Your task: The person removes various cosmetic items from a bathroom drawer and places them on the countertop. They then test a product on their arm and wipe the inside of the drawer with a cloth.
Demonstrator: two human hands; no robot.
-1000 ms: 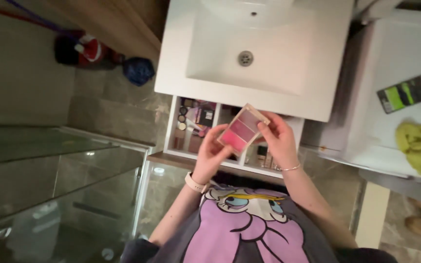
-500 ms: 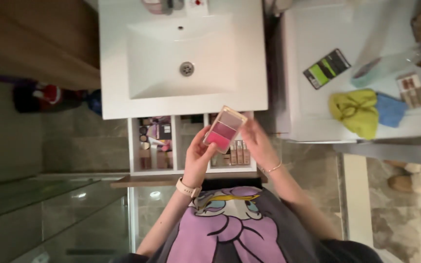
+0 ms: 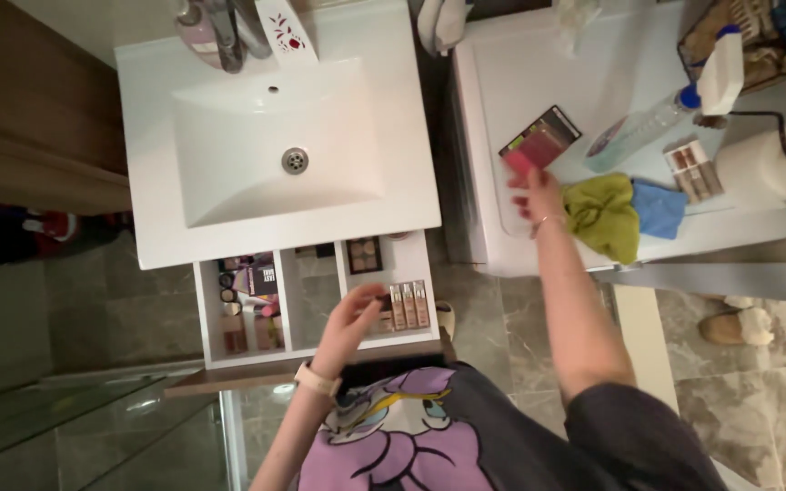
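My right hand [image 3: 533,195] reaches out over the white appliance top [image 3: 520,82] to the right of the sink, fingers closed on a pink makeup palette [image 3: 518,162]. The palette lies against a dark palette [image 3: 546,136] that rests there. Over the open white drawer [image 3: 316,350] under the sink hovers my left hand [image 3: 349,320], fingers apart and holding nothing. It is just left of a row of small foundation bottles [image 3: 408,305]. The drawer's compartments hold several cosmetics and an eyeshadow palette [image 3: 364,255].
A white sink [image 3: 275,155] with a tap is above the drawer. On the appliance top lie a yellow-green cloth [image 3: 604,214], a blue cloth [image 3: 660,207], a spray bottle [image 3: 657,123], a paper roll [image 3: 770,164] and a small box [image 3: 691,170]. Slippers [image 3: 740,325] sit on the floor.
My right hand carried the pink palette from above the drawer over to the appliance top on the right. My left hand let go of it and stayed above the drawer.
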